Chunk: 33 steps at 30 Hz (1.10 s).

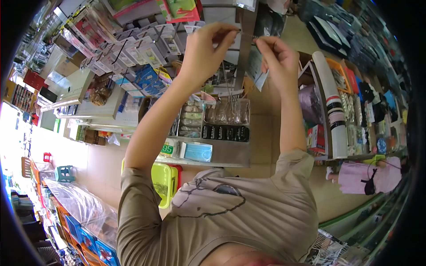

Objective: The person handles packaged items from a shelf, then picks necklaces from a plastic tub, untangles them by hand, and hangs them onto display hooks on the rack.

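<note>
Over display trays (191, 117), both hands (204, 51) (280, 60) pinching a thin strand (247, 34), packet (257, 70) below the right, hanging packs (144, 49) alongside.

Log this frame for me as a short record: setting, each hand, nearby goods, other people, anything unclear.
setting: shop aisle with stocked shelves
left hand: left hand pinching one end of a thin dark strand
right hand: right hand pinching its other end
nearby goods: hanging packs; blue-and-white pack on the shelf below
other people: person in pink, far right
unclear: what the strand is; whether the right hand also holds the clear packet
</note>
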### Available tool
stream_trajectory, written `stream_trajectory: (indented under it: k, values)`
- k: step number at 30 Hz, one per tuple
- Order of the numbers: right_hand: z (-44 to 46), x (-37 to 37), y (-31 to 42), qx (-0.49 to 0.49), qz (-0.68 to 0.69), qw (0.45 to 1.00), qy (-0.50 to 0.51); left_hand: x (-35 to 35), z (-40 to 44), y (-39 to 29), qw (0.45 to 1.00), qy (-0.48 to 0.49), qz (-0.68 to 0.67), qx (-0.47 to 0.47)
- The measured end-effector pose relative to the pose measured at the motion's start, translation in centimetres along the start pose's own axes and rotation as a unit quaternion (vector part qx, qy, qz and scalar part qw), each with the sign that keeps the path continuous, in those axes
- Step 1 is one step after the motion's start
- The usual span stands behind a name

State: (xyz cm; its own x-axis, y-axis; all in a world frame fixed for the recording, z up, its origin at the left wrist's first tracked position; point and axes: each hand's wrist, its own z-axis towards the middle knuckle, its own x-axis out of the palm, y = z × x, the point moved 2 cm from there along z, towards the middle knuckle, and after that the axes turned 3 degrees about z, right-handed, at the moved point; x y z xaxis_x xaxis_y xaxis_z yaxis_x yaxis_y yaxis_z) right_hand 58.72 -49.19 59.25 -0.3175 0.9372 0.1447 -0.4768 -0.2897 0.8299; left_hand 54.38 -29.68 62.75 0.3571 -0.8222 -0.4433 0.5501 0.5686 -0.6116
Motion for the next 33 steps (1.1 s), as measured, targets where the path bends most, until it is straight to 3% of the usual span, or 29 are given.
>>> stream_trajectory:
  k: [5, 20, 26, 30, 33]
  values:
    - [3.9, -1.1, -2.1, 0.015, 0.072, 0.997, -0.017, 1.6, 3.4, 2.5, 0.999, -0.028, 0.021, 0.033]
    - [9.7, -2.5, -9.5, 0.040, 0.047, 0.997, -0.056, 5.6, 6.9, 7.7, 0.975, -0.126, 0.181, 0.040]
    - [10.6, -2.9, -11.3, -0.005, -0.015, 0.999, -0.041, 6.3, 8.3, 9.1, 0.949, -0.135, 0.272, 0.082]
    - [11.2, -3.3, -11.3, -0.012, -0.126, 0.992, -0.029, 7.0, 8.5, 9.7, 0.943, -0.148, 0.276, 0.111]
    - [11.0, -3.6, -11.4, -0.013, -0.171, 0.985, -0.021, 6.7, 8.1, 7.7, 0.965, -0.045, 0.257, 0.005]
